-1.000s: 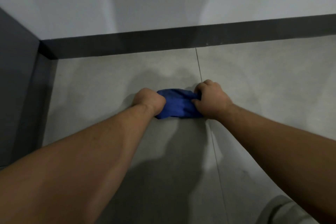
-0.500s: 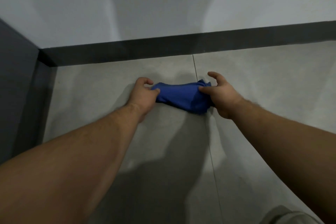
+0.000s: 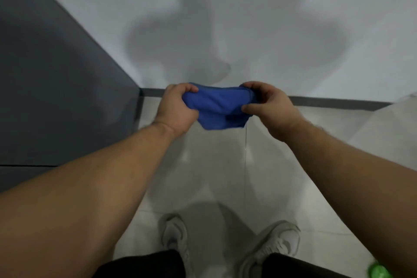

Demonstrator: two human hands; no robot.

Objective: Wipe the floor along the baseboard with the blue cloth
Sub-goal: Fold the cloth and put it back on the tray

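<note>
Grey panelling (image 3: 52, 88) is seen far left of the hands, its edge running down to a corner just left of the left hand. White wall (image 3: 225, 18) is met there, with a soft shadow cast across it above both hands. Left hand (image 3: 177, 108) is raised in the air, fingers clenched around the left end of the blue cloth (image 3: 217, 108). Cloth is bunched and stretched between the two hands, a loose fold hanging below them; it is held clear of the floor, not touching it. Right hand (image 3: 268, 107) is closed in a pinch on the right end of the cloth, thumb under, fingers (image 3: 253, 87) curled over the top.

Dark baseboard (image 3: 334, 102) is seen as a thin strip behind the hands, partly hidden by them and the cloth, running out to the right of the right hand; a short piece shows left of the left hand at the corner. Pale tiled floor (image 3: 214, 165) lies open below the hands, with one grout line dropping from under the cloth. Light shoes (image 3: 274, 246) are planted on the floor below the hands, well apart from the baseboard, dark trouser legs at the bottom edge. Open floor is left to the right of the right hand; the left side is closed off by the panel. Green object (image 3: 379, 272) is clipped at the bottom right corner, too blurred to tell.
</note>
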